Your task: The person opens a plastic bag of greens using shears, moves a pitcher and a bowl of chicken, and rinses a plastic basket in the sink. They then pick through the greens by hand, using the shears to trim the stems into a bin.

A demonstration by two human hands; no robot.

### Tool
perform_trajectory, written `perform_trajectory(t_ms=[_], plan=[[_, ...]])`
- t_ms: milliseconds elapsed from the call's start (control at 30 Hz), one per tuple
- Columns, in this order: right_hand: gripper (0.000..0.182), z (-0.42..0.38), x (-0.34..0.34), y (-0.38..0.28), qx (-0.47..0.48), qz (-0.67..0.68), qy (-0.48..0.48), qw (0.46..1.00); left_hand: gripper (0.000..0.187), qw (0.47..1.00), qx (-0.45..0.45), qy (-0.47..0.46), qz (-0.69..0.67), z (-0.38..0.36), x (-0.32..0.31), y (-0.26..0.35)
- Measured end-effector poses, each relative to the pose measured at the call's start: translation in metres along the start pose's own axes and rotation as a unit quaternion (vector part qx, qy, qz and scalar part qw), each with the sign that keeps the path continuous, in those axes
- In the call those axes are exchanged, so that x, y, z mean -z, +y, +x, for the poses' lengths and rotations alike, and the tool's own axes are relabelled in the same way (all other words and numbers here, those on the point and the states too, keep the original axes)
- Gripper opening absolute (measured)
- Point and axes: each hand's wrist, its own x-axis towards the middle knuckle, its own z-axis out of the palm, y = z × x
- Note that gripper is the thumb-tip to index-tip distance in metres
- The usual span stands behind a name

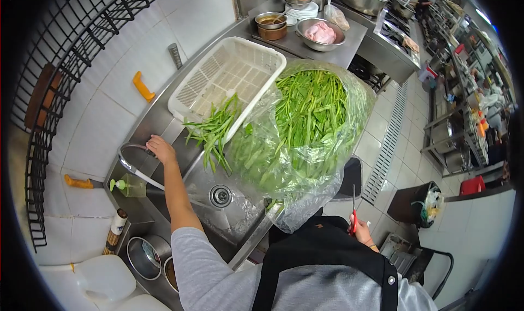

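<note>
My left hand (161, 149) reaches over the sink (240, 215), its fingers closed on the base end of a curved metal faucet (124, 157). Held low at my right side, my right hand (361, 232) grips red-handled scissors (353, 221) with the blades pointing up. A large clear plastic bag (357, 101) lies across the sink's right side, full of long green leafy vegetables (311, 111). Beside it a white plastic basket (188, 90) rests tilted over the sink, and a small bunch of greens (218, 125) hangs over its near edge.
A steel bowl with raw meat (320, 32) and stacked pots (271, 24) stand behind the basket. Soap bottle (130, 185), orange-handled knives (79, 182) and a black wire rack (41, 131) are at left. A trash bin (406, 204) stands on the right floor.
</note>
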Motion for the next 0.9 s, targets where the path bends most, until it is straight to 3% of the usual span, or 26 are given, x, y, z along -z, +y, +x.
perform_trajectory(t_ms=[67, 200, 300, 433, 567, 633, 667, 733, 767, 800, 833, 900], plan=[[0.048, -0.003, -0.008, -0.009, -0.009, -0.019, -0.005, 1.000, 0.053, 0.996, 0.031, -0.078, -0.034, 0.012, -0.008, 0.007], [0.047, 0.000, -0.028, -0.023, -0.006, -0.079, -0.062, 0.995, 0.047, 0.976, -0.008, -0.143, -0.164, 0.030, 0.015, -0.011], [0.047, 0.004, -0.045, -0.027, -0.012, -0.047, -0.064, 0.997, 0.037, 0.924, -0.030, -0.232, -0.302, 0.053, 0.001, -0.019], [0.046, 0.007, -0.047, -0.025, -0.012, -0.032, -0.060, 0.998, 0.043, 0.905, -0.108, -0.289, -0.293, 0.073, -0.001, -0.025], [0.048, 0.006, -0.046, -0.018, 0.003, -0.035, -0.061, 0.997, 0.040, 0.887, -0.126, -0.305, -0.323, 0.081, -0.020, -0.020], [0.049, 0.006, -0.044, -0.013, 0.008, -0.024, -0.059, 0.998, 0.043, 0.873, -0.091, -0.159, -0.453, 0.069, -0.022, -0.022], [0.049, 0.007, -0.042, -0.011, 0.007, -0.028, -0.065, 0.997, 0.043, 0.875, -0.085, -0.162, -0.449, 0.059, -0.027, -0.014], [0.050, 0.013, -0.042, -0.008, 0.010, -0.003, -0.064, 0.998, 0.042, 0.792, 0.058, 0.086, -0.601, 0.047, -0.027, 0.015], [0.050, 0.018, -0.042, -0.008, 0.011, -0.004, -0.072, 0.997, 0.044, 0.668, 0.118, -0.053, -0.733, 0.037, 0.000, 0.023], [0.051, 0.021, -0.041, -0.007, 0.008, -0.025, -0.081, 0.996, 0.047, 0.506, 0.172, -0.187, -0.825, 0.028, 0.027, 0.029], [0.052, 0.025, -0.040, -0.007, 0.004, -0.049, -0.089, 0.995, 0.046, 0.439, 0.163, -0.318, -0.824, 0.027, 0.026, 0.041], [0.053, 0.034, -0.043, -0.009, 0.009, -0.068, -0.109, 0.992, 0.045, 0.260, 0.123, -0.451, -0.845, 0.005, 0.075, 0.043]])
